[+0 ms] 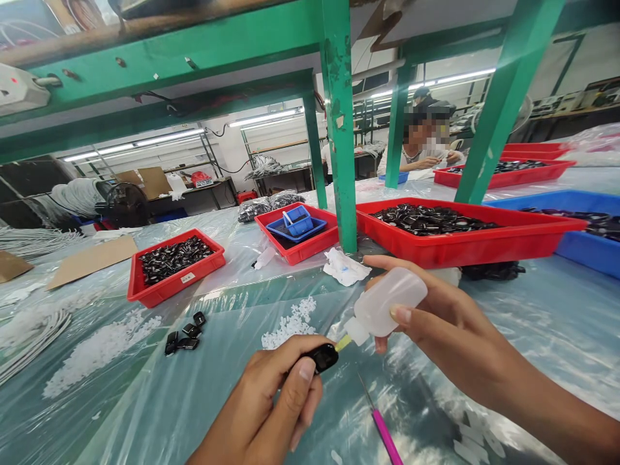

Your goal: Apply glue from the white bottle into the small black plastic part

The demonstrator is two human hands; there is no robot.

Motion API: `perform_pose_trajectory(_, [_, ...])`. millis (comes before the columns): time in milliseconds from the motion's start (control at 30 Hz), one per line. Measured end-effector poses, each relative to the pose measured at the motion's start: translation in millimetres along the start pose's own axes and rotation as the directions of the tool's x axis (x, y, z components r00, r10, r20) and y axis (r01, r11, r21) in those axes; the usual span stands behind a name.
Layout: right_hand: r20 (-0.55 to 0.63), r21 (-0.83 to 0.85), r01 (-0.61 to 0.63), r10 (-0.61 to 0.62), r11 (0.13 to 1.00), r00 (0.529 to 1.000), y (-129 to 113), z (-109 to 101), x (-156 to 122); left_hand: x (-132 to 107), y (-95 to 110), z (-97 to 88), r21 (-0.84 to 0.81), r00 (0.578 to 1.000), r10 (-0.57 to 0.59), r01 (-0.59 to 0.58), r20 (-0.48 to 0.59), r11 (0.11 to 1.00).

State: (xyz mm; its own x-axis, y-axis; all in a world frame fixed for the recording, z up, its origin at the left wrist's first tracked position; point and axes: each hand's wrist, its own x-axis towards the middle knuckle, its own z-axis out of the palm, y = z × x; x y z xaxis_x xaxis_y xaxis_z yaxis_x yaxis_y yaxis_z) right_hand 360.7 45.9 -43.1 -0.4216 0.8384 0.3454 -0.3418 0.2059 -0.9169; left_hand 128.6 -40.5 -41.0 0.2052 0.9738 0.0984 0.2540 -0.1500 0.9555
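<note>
My left hand (pixel 271 403) pinches a small glossy black plastic part (pixel 323 356) between thumb and fingers, low in the middle of the view. My right hand (pixel 436 323) grips a small white squeeze bottle (pixel 387 302), tilted down to the left. Its yellowish nozzle tip (pixel 343 343) touches the black part. Several more black parts (pixel 185 334) lie loose on the plastic-covered table (pixel 533 323) to the left. A pink-handled pick (pixel 382 429) lies on the table just below my hands.
A red tray of black parts (pixel 172 265) sits at left, a red tray holding a blue basket (pixel 298 231) behind centre, and a large red tray (pixel 465 234) and blue tray (pixel 588 242) at right. Green frame posts (pixel 339 129) stand ahead. White pellets (pixel 290 326) are scattered about. Another person sits far back.
</note>
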Motion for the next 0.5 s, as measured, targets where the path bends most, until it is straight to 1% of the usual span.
perform_pose_trajectory(133, [-0.016, 0.023, -0.01, 0.01, 1.0, 1.0, -1.1, 0.9, -0.4, -0.2, -1.2, -0.4, -0.007, 1.0, 0.023, -0.022, 0.013, 1.0])
perform_pose_trajectory(233, [-0.045, 0.061, -0.029, 0.032, 0.998, 0.998, -4.4, -2.2, 3.9, 0.2, -1.9, -2.3, 0.006, 0.999, 0.028, -0.028, 0.02, 1.0])
perform_pose_trajectory(367, [-0.149, 0.113, -0.049, 0.066, 0.992, 0.987, -7.4, -12.3, 12.4, 5.7, -4.7, -7.6, -0.045, 0.999, 0.005, -0.003, 0.039, 0.999])
perform_pose_trajectory(433, [-0.19, 0.093, -0.081, 0.097, 0.992, 0.977, -6.2, -15.7, 14.0, 10.4, -7.0, -10.2, -0.084, 0.999, 0.011, -0.006, 0.052, 0.996])
perform_pose_trajectory(500, [-0.173, 0.009, -0.141, 0.14, 0.99, 0.975, -3.7, -15.3, 12.9, 15.3, -9.2, -12.1, -0.117, 0.999, 0.032, -0.027, 0.044, 0.993])
